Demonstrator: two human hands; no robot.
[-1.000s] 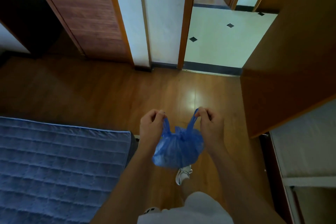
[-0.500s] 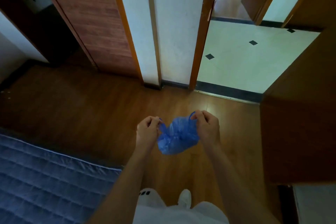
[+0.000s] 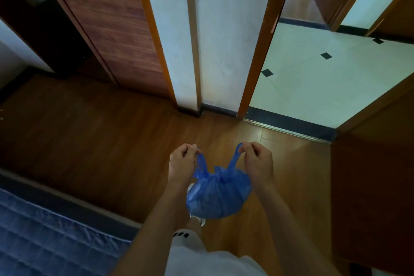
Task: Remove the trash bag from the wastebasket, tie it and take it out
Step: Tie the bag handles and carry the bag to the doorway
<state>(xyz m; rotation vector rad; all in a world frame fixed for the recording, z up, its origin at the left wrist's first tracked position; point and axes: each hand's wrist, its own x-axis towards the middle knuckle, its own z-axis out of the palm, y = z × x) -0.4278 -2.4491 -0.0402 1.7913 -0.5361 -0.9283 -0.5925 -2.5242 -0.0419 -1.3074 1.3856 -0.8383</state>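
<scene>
Above a wooden floor (image 3: 94, 141), a person holds a small blue trash bag (image 3: 218, 195) in mid-air between two bare hands. Left hand (image 3: 182, 162) and right hand (image 3: 257, 160) are each closed in a pinch on one of the bag's two handle strips, which run up and outward from a gathered knot at the top of the bag. The bulging body of the bag hangs below and between the two hands, nearer the wearer than the fingers, over a white shoe (image 3: 201, 220) that shows only at its edges. Both forearms reach in from the lower edge of the frame, above white shorts (image 3: 201, 260). At lower left lies a blue quilted mattress (image 3: 44, 242). Ahead, a wood-framed doorway (image 3: 262, 38) opens onto a pale tiled floor (image 3: 324, 87) with small dark diamond insets, and a brown wooden door (image 3: 107, 22) stands to the left.
</scene>
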